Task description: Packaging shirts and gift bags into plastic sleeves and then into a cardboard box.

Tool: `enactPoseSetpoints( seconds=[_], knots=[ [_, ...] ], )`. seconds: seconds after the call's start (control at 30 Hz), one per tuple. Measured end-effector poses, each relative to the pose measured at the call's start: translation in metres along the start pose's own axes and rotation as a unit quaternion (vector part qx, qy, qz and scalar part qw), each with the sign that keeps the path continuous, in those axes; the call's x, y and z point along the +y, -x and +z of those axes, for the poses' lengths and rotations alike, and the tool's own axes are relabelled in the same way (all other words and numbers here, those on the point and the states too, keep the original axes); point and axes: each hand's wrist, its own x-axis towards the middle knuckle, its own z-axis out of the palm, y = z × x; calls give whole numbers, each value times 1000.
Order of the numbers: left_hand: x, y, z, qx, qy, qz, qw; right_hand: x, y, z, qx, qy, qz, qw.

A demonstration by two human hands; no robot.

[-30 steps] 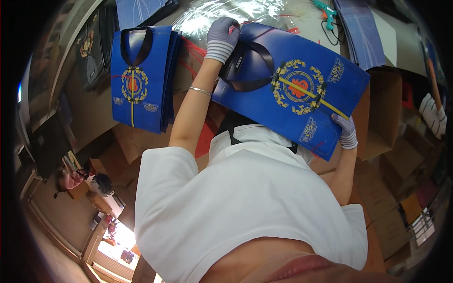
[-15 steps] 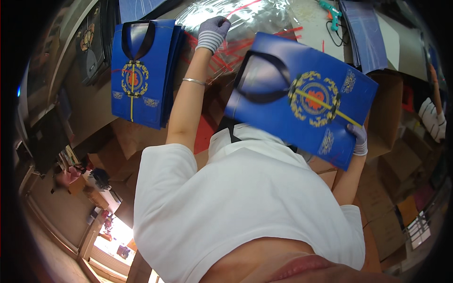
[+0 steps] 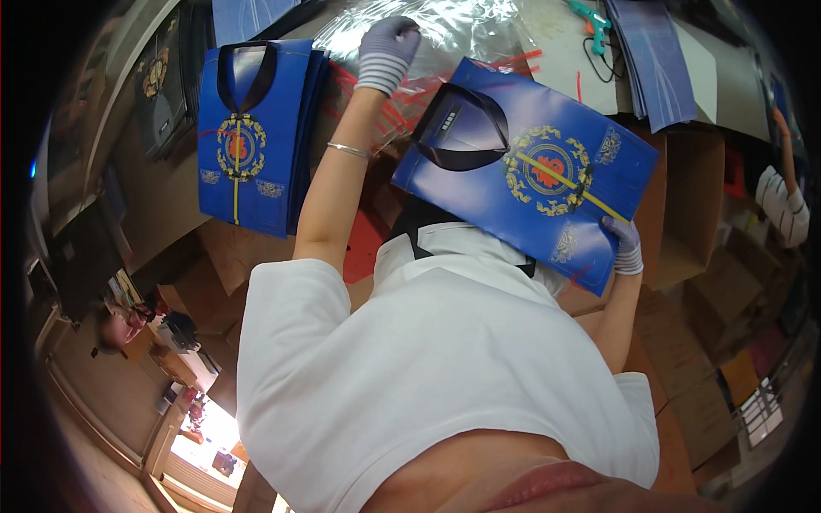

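Note:
My right hand (image 3: pixel 625 243), in a grey striped glove, grips the lower right edge of a blue paper gift bag (image 3: pixel 599 178). This bag is tilted in front of my body, its black ribbon handle toward the upper left and a yellow strip across its round emblem. My left hand (image 3: pixel 389 53), gloved alike, is closed over clear plastic bags (image 3: pixel 453 34) with red strips; what its curled fingers hold is hidden. Left of that arm, several similar blue gift bags (image 3: pixel 289 145) stand stacked together.
A teal glue gun (image 3: pixel 592 24) with a black cord lies on the table (image 3: pixel 556 73) at the far right. Beside it are flat blue sheets (image 3: pixel 654 68). Open cardboard boxes (image 3: pixel 688 209) stand below on the right. Another person's gloved hand (image 3: pixel 782 205) shows at the right edge.
The tilted gift bag and my right hand have shifted left. My left hand has moved slightly up and left. The red strip beside its fingers no longer shows.

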Motion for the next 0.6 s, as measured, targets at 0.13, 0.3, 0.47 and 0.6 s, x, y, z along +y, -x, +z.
enactPoseSetpoints(
  seconds=[0.13,0.3,0.47,0.6],
  knots=[
    [12,22,7,-55,-150,82,984,9,-9,-5,-15,-16,-30,999],
    [6,49,5,-68,-261,7,963,28,-24,9,17,-28,-113,993],
    [-15,69,-8,-32,-247,-112,962,37,-26,16,22,-20,-133,991],
    [-15,80,-10,-18,-79,-116,990,56,-41,-11,45,-13,-149,988]
  ],
)
